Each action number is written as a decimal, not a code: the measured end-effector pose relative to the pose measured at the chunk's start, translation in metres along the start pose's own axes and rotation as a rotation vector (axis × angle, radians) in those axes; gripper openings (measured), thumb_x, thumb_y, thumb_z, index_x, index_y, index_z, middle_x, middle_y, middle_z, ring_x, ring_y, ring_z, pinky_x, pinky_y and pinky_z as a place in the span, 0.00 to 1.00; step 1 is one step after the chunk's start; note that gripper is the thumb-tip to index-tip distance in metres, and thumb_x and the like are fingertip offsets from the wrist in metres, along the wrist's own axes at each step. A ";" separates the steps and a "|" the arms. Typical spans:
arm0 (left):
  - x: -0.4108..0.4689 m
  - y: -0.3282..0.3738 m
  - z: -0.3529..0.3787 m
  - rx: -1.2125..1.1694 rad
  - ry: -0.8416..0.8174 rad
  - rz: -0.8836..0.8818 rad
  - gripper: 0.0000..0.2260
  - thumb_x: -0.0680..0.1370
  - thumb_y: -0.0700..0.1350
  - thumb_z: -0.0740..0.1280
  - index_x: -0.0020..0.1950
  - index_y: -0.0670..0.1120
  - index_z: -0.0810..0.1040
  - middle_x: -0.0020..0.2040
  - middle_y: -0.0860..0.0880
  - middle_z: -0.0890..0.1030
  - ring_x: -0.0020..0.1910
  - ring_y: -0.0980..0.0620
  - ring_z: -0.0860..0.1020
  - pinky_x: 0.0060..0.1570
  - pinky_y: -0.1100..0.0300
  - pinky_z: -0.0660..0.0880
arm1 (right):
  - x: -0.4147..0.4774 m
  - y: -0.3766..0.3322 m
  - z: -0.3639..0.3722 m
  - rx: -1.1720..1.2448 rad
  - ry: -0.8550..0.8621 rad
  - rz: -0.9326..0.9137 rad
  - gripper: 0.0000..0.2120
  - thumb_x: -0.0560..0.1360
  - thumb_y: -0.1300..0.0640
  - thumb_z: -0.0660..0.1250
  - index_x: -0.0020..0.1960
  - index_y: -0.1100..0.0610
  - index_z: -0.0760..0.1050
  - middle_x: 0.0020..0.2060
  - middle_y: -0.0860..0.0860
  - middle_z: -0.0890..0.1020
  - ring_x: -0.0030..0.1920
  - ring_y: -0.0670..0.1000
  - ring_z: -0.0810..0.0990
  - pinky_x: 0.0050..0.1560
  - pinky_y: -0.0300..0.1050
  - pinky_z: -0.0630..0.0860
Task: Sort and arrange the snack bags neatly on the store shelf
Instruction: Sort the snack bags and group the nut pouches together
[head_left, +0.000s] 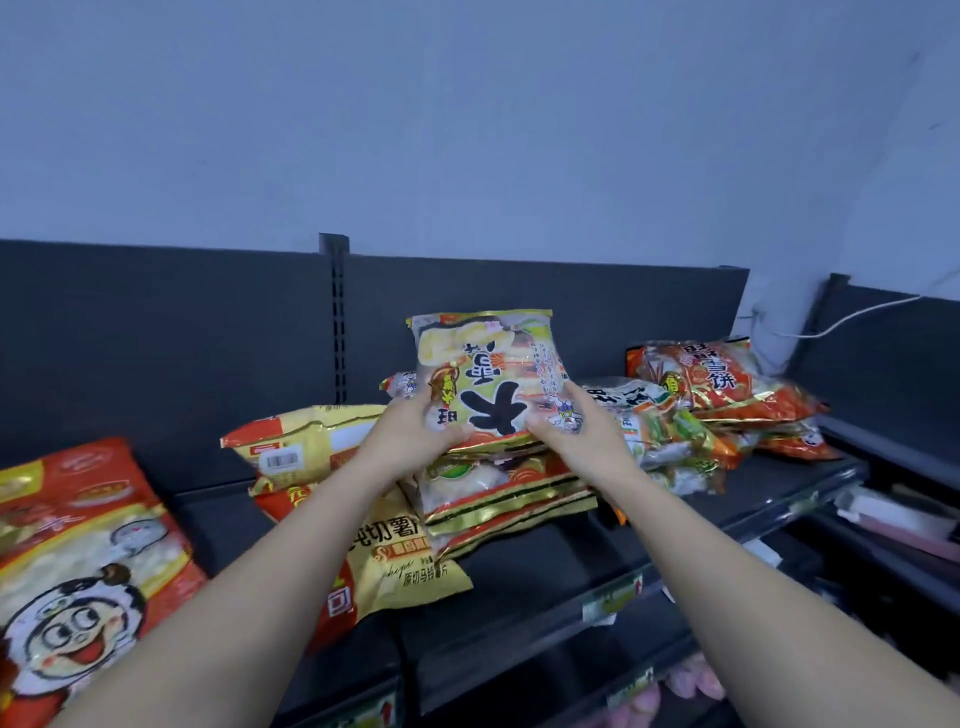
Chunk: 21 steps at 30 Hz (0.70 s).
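Left of the stack (501, 493) lie a red cartoon bag (78, 561) and a yellow chip bag (400, 564). Over the stack, the left hand (415, 434) and right hand (574, 439) grip the upright snack bag (493, 364) by its lower corners. Orange bags (719, 382) lie right of the stack.

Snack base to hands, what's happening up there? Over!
Both gripping, left hand and right hand. Green cracker bag tilted up above matching stack. Yellow chip bag left of stack, not blocking.
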<state>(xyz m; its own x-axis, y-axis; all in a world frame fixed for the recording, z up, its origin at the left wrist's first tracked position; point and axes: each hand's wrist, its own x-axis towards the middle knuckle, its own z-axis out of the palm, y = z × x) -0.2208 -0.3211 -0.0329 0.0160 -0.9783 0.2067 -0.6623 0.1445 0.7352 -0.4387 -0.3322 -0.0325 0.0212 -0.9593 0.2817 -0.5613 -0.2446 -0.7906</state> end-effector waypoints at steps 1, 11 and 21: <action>0.004 -0.002 0.003 0.066 0.005 -0.001 0.28 0.74 0.61 0.68 0.70 0.52 0.68 0.63 0.48 0.77 0.61 0.47 0.75 0.58 0.54 0.74 | 0.005 0.006 0.000 -0.084 0.020 0.017 0.38 0.73 0.37 0.67 0.77 0.51 0.60 0.74 0.49 0.66 0.74 0.52 0.63 0.71 0.51 0.65; -0.016 0.019 0.012 0.363 0.066 -0.100 0.33 0.77 0.63 0.62 0.76 0.48 0.60 0.67 0.42 0.71 0.65 0.43 0.71 0.60 0.52 0.72 | 0.021 -0.002 -0.004 -0.602 0.016 -0.086 0.28 0.76 0.38 0.59 0.67 0.55 0.71 0.67 0.56 0.71 0.68 0.58 0.68 0.64 0.54 0.68; -0.103 0.019 -0.022 0.737 0.279 -0.195 0.19 0.80 0.56 0.60 0.63 0.44 0.75 0.58 0.45 0.74 0.60 0.44 0.73 0.52 0.49 0.73 | -0.036 -0.046 0.027 -0.650 -0.010 -0.578 0.20 0.76 0.53 0.63 0.67 0.54 0.72 0.64 0.54 0.72 0.66 0.56 0.68 0.66 0.51 0.63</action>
<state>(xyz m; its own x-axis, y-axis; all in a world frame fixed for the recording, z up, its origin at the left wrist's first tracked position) -0.2183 -0.2143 -0.0260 0.3040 -0.8887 0.3433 -0.9499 -0.2550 0.1809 -0.3912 -0.2904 -0.0215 0.4541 -0.7119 0.5357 -0.8215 -0.5673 -0.0575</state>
